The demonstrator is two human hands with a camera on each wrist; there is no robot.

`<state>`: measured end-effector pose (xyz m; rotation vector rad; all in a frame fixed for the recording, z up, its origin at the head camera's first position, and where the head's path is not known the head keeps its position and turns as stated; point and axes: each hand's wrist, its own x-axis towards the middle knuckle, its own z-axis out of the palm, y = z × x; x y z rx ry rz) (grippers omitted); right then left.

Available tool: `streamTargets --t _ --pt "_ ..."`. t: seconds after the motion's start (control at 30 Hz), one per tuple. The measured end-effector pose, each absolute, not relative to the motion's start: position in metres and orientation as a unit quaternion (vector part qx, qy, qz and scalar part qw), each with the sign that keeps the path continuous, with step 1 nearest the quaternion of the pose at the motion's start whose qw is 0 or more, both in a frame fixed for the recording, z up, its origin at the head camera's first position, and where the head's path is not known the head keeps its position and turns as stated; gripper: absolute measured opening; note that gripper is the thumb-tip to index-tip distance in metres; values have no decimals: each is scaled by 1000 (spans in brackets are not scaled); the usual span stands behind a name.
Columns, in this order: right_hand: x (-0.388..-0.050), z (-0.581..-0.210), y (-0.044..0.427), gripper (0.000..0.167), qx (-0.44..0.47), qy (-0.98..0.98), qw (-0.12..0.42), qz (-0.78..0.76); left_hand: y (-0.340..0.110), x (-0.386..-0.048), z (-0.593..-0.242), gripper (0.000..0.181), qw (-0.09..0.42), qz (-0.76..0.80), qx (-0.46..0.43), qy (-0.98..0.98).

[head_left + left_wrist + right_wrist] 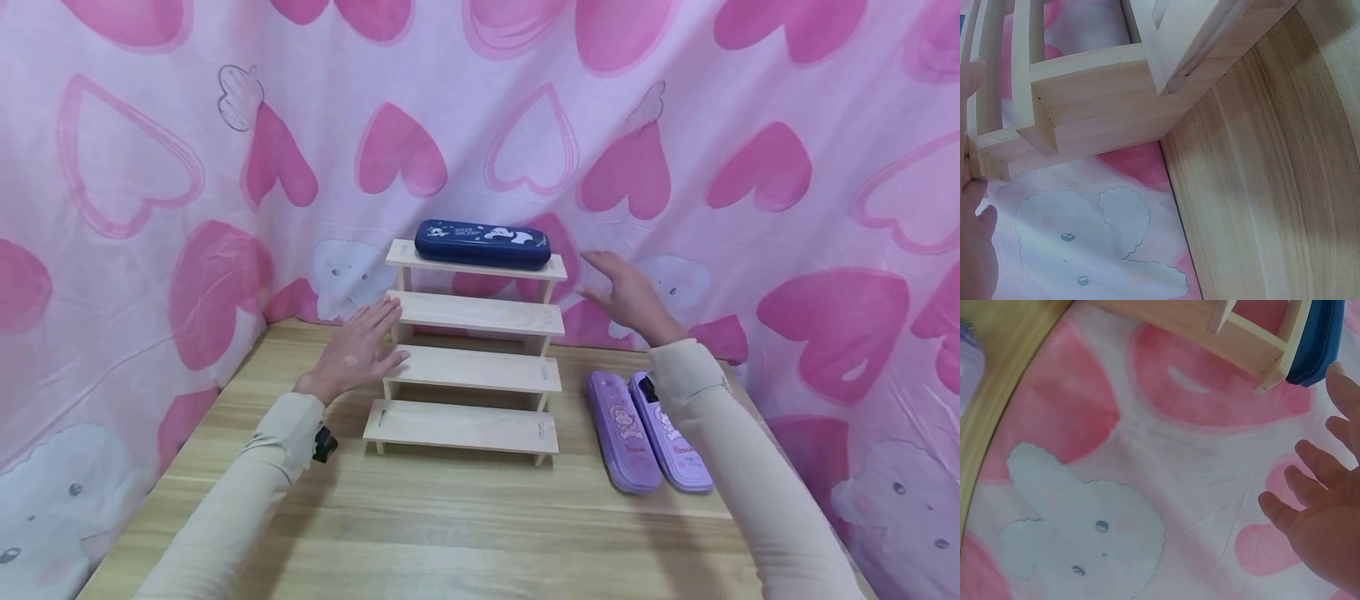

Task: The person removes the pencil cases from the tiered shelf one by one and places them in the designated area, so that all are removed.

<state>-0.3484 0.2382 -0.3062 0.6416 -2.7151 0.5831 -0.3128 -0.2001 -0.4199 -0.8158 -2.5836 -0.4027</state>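
Note:
A light wooden four-step rack stands on the table. On its top step lies a dark blue pencil case with a panda print, its end also showing in the right wrist view. My left hand is at the rack's left side with fingers extended, by the end of the second step from the top; in the left wrist view the hand meets a step's end, contact partly cut off. To the right of the blue case, my right hand hovers with fingers spread, apart from it and holding nothing.
Two purple pencil cases, one darker and one lighter, lie side by side right of the rack, the lighter partly behind my right sleeve. A pink heart-patterned curtain hangs behind the wood-grain table.

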Motion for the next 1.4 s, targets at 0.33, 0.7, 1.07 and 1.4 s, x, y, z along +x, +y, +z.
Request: streamTargets --t 0.33,0.7,1.07,1.4 --pt "-364 -293 209 64 263 -935 138 194 -200 -313 -419 80 186 -143 -284 -930" --pt "-380 -284 184 68 275 -940 119 164 -198 -314 -420 79 189 -143 -284 -929" --pt "-397 -277 167 67 291 -938 103 156 -194 -312 -418 79 198 -148 -287 -926" --pt "-402 -282 162 66 288 -944 73 147 -190 -312 -419 80 191 -144 -290 -927"
